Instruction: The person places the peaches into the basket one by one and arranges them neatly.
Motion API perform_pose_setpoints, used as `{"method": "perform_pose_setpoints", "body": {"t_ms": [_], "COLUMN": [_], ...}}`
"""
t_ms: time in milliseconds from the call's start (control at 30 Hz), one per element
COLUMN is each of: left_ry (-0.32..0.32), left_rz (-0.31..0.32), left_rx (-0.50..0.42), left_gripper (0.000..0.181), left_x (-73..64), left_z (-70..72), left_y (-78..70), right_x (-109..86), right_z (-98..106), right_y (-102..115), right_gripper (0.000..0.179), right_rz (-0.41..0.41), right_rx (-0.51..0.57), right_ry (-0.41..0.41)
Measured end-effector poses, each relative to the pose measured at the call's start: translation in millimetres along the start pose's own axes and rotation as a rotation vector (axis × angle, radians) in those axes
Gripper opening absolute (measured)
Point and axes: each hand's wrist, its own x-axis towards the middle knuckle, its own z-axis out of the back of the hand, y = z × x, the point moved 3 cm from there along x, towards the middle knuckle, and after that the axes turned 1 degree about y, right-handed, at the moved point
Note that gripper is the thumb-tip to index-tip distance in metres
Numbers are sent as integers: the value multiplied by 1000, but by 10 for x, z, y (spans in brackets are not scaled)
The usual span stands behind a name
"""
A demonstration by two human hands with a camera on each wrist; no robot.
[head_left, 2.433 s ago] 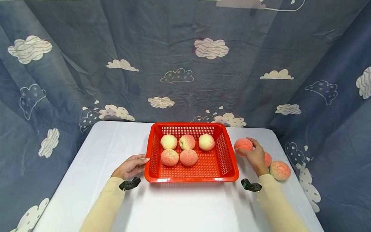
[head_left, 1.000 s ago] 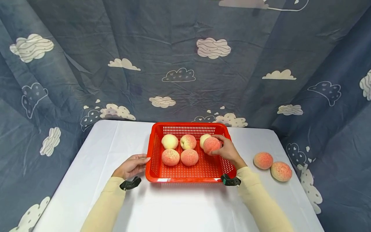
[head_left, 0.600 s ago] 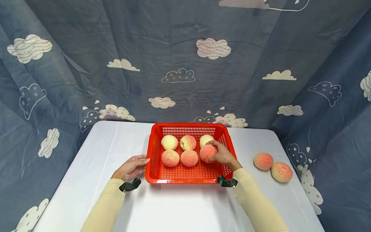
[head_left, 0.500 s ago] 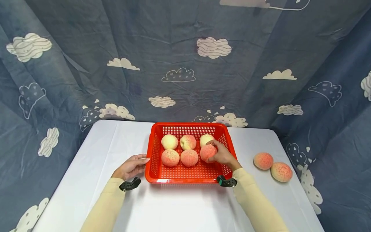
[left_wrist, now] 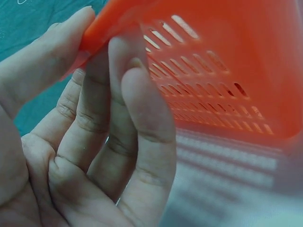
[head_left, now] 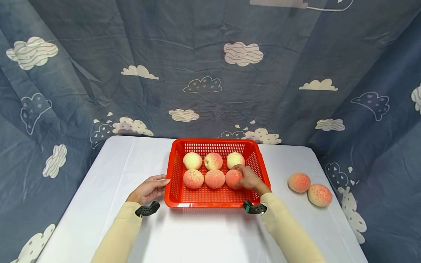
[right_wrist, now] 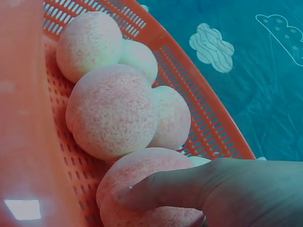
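Observation:
A red plastic basket [head_left: 210,203] with slotted walls stands on the table. My left hand [head_left: 151,188] pinches its left rim, thumb above and fingers beneath, as the left wrist view shows. My right hand [head_left: 250,179] is inside the basket and grips a pinkish-red peach [head_left: 232,179] at the right of the front row. In the right wrist view the thumb lies across that peach [right_wrist: 147,165]. Beside it in the front row are a pink peach [head_left: 215,179] and a speckled peach [head_left: 193,179]. Behind them sit two pale peaches [head_left: 192,161] and a pink-yellow one [head_left: 213,161].
Two more peaches lie on the table right of the basket, an orange-pink peach [head_left: 299,182] and a speckled peach [head_left: 319,195]. A white cloth covers the table [head_left: 210,237]. Behind hangs a dark blue curtain [head_left: 197,54] with cloud prints.
My right hand has carried the pinkish-red peach from the table at right leftward into the basket, then lowered it into the front row. The left hand stays on the rim.

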Motion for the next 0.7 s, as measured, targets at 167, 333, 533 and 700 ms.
{"method": "perform_pose_setpoints", "body": {"t_ms": [167,333,533,700], "left_ry": [-1,1,8,1], "left_rz": [7,6,1,4], "left_rx": [1,-10,-15,-16], "left_gripper": [14,13,15,12], "left_x": [0,-5,-21,-11], "left_z": [-7,0,-20,-23], "left_y": [-2,7,-11,-13], "right_x": [-13,-49,-173,-332], "right_z": [16,73,245,488], "right_y": [11,59,126,141], "right_gripper": [65,66,65,65], "right_rz": [-17,-3,-10,17], "right_rx": [-7,8,96,157], "right_ry": [17,55,86,63]}}
